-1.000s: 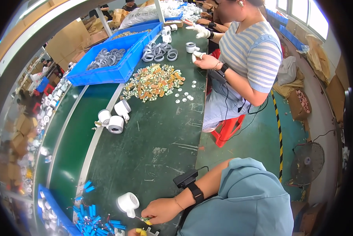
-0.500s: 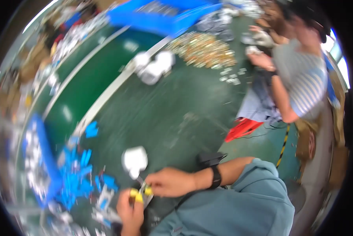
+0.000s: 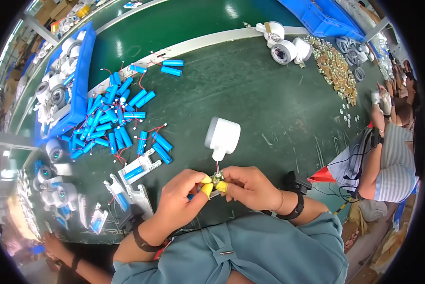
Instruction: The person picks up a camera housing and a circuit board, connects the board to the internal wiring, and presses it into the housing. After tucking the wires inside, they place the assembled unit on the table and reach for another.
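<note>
My left hand [image 3: 180, 195] and my right hand [image 3: 251, 188] meet just in front of my body. They pinch a small circuit board [image 3: 217, 178] between them. Yellow finger covers sit on my left thumb and index finger and on my right thumb. Thin wires run from the board to a white rounded fan head [image 3: 225, 136] lying on the table just beyond. Under my fingers a white housing part [image 3: 214, 193] shows a little; the rest is hidden. A bit of blue, perhaps a battery cell, peeks out beneath my left hand.
Blue battery cells [image 3: 109, 113] with red leads lie heaped at left, near white handle housings [image 3: 139, 168]. A blue bin [image 3: 90, 61] holds white fan parts. More fan heads [image 3: 284, 51] and a pile of circuit boards [image 3: 335, 71] are far right. Co-workers sit at both sides.
My view has swung, bringing the battery pile and bin more fully into sight, and the blur is gone. Both hands remain together at the small part, with the fan head beyond them.
</note>
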`<state>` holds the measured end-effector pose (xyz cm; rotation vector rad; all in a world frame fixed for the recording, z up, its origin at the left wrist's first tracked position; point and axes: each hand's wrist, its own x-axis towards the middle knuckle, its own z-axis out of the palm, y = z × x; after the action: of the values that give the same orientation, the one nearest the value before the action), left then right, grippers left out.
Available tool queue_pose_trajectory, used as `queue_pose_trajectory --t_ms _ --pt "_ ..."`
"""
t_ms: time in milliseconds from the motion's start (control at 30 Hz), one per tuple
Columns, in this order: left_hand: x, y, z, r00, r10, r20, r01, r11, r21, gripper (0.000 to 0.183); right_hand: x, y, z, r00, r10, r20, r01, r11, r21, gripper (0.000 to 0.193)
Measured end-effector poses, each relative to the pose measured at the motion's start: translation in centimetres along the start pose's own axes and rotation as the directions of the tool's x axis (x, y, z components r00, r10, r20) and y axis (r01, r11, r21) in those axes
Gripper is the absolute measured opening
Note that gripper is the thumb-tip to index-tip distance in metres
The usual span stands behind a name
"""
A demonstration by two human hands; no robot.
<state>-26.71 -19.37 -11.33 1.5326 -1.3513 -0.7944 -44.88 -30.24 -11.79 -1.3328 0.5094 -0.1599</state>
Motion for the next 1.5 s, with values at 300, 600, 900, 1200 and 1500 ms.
queue_pose_trajectory --t_ms 300,600,900,1200,1500 --pt "0.2 -0.5 -0.1 0.994 0.1 0.054 -0.105 0.989 0.106 0.025 0.1 -0.6 0.3 0.995 -0.076 -0.061 0.066 0.986 -0.15 0.013" --pt "0.2 -0.5 -0.4 0.994 0.037 0.099 -0.041 0.998 0.044 0.018 0.2 0.3 1.0 0.953 -0.274 -0.131 0.195 0.882 -0.429 0.011" --pt "0.2 -0.4 -0.4 0.995 0.028 0.097 -0.032 0.999 0.035 0.015 0.1 0.5 1.0 0.956 -0.26 -0.138 0.181 0.889 -0.42 0.014" --pt "0.8 -0.4 -1.6 0.973 -0.003 0.231 -0.015 0.997 0.076 0.02 0.2 0.8 1.1 0.916 -0.394 -0.077 0.265 0.738 -0.62 0.017" --pt "-0.1 -0.2 -0.4 0.993 -0.075 0.09 0.073 0.997 0.026 0.013 0.4 1.1 2.3 0.855 -0.5 -0.137 0.252 0.632 -0.733 0.011"
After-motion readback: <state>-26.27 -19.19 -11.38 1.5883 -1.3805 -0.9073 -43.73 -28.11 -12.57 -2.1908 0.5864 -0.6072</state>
